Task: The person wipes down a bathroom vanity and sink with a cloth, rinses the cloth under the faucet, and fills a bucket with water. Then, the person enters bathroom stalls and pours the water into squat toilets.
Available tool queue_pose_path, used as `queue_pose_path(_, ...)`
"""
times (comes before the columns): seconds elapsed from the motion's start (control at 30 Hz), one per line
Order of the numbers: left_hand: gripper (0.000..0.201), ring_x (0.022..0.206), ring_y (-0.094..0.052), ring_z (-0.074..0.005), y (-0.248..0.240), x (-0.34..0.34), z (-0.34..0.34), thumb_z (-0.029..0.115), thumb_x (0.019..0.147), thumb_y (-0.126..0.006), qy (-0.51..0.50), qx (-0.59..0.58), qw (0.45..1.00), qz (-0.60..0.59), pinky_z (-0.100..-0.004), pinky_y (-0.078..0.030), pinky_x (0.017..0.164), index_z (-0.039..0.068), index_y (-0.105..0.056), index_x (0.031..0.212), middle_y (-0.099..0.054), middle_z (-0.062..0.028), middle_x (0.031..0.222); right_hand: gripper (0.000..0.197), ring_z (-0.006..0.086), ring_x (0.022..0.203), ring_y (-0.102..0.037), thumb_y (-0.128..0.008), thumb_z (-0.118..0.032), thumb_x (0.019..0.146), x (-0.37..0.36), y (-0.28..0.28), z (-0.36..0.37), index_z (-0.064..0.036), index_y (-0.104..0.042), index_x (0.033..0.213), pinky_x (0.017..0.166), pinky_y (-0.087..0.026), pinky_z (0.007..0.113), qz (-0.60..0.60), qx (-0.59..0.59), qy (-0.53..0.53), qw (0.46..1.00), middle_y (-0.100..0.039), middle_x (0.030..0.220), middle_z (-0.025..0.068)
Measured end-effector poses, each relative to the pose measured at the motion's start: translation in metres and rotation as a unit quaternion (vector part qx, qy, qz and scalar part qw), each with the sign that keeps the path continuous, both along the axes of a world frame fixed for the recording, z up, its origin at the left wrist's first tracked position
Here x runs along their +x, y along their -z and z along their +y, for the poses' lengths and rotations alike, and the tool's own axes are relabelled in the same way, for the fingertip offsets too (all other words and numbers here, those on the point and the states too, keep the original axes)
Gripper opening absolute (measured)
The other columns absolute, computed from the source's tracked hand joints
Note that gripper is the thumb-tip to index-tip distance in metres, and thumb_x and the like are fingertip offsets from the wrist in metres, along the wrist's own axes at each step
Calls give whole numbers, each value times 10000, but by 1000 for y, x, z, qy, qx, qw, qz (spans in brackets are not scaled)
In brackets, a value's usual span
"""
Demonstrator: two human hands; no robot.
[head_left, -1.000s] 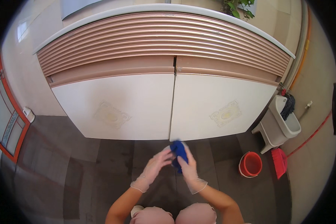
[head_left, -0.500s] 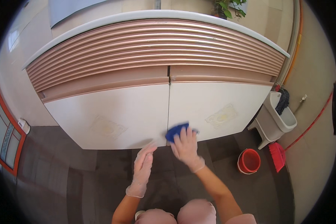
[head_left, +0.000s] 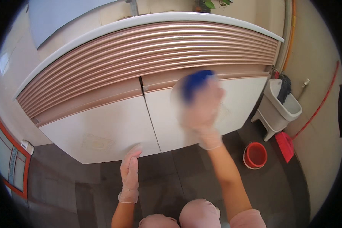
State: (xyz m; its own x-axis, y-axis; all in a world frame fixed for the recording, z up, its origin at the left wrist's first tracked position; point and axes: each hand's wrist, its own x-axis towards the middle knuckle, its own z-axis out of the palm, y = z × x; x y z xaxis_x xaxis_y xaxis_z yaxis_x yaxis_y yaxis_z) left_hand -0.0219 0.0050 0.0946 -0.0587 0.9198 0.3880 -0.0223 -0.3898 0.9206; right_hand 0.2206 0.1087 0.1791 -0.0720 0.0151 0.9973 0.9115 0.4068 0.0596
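from where i stood, the blue cloth was just beyond the palm of the gloved right hand, ahead and slightly left of its wrist. the hand was clamped on it, though blur hid how each finger lay. the cloth's longer line seemed to slant from upper right to lower left, across the top edge of the right door on the cabinet, right of the gap between the doors. whether it pressed on that edge i couldn't tell.

the left hand, gloved too, was well apart from the cloth and much the farther of the two. it was empty, fingers straight and side by side, their tips overlapping the bottom edge of the left door, near its inner corner; contact was unclear to me.

as for containers, a red bucket stood on the floor out past the right door's lower outer corner, its inside too dim to read. behind it, near the wall, was a pale legged tub with something dark and crumpled draped into its back end. a red dustpan or broom head was beside its feet.
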Motion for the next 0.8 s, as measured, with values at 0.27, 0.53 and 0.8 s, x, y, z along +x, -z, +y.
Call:
queue_pose_path(0.27,212,1107,-498,-275,-43,-16,20,74,836,-529,-132,269,929,219,-369,-355,964,28,-625,1019,-570,-118,1150,424,319,1092,-471,-590,-5,688,21,-51,-6,-92,-635,1100,912,-387,406,-63,77,8,995,-495,1194,119)
queue_pose_path(0.53,341,1171,-366,-342,-110,38,29,66,695,-625,-184,349,799,454,-440,-283,983,68,-628,1036,-501,-98,1229,215,194,863,-493,-651,-125,623,-59,-87,-35,-86,-643,834,593,-371,295,-184,-34,11,982,-490,970,8)
queue_pose_path(0.8,346,1167,-360,-324,-112,28,39,52,708,-622,-199,354,785,468,-430,-283,978,78,-626,1053,-507,-78,1214,251,249,796,-514,-626,-72,601,23,-91,-30,-106,-594,847,591,-419,367,-173,-53,83,980,-515,891,28)
